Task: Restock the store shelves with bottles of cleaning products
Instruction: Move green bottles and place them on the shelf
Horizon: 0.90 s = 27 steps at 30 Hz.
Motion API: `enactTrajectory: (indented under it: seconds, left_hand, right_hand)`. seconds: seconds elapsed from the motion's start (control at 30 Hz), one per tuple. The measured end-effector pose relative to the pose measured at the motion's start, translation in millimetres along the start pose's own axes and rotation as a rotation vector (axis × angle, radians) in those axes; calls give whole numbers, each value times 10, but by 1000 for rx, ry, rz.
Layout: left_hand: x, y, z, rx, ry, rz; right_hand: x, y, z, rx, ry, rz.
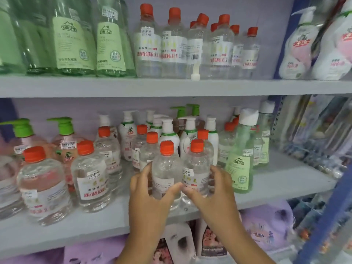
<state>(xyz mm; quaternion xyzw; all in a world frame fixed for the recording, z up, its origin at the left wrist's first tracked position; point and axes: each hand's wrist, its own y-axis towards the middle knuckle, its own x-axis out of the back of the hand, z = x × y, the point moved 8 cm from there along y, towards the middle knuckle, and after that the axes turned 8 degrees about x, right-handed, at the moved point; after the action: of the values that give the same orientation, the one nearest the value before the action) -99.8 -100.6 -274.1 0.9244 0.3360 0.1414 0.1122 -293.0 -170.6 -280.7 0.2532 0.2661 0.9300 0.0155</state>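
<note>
Both hands meet at the near edge of the middle shelf (285, 189): left hand (150, 189) grips one clear red-capped bottle (166, 168), right hand (213, 187) grips its neighbour (197, 164), price sticker reading 5.00.

On the middle shelf (285, 187), two capped bottles stand side by side at the front edge: the left bottle (165, 168) touches the right bottle (197, 164). The left hand (150, 187) wraps the left bottle, the right hand (211, 189) the right one. Left of this pair stand more capped bottles (91, 174); behind it, pump bottles (169, 134); just right, a tall flip-top bottle (242, 155). The upper shelf (171, 86) above carries further rows.
</note>
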Motion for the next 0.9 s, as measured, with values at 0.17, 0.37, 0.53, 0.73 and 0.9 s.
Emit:
enactTrajectory:
  seconds: [0.17, 0.37, 0.53, 0.73, 0.9]
  left_hand:
    - [-87, -84, -38, 48, 100, -209]
    - [-187, -57, -50, 96, 139, -291]
    - [-222, -57, 17, 90, 231, -228]
    - [-142, -6, 96, 150, 127, -112]
    - [-111, 6, 203, 193, 24, 16]
  right_hand:
    - [-24, 183, -106, 77, 25, 108]
    - [-118, 316, -223, 87, 78, 141]
    - [-111, 324, -237, 127, 122, 163]
    - [-173, 338, -212, 81, 165, 211]
    - [-280, 476, -215, -2, 212, 262]
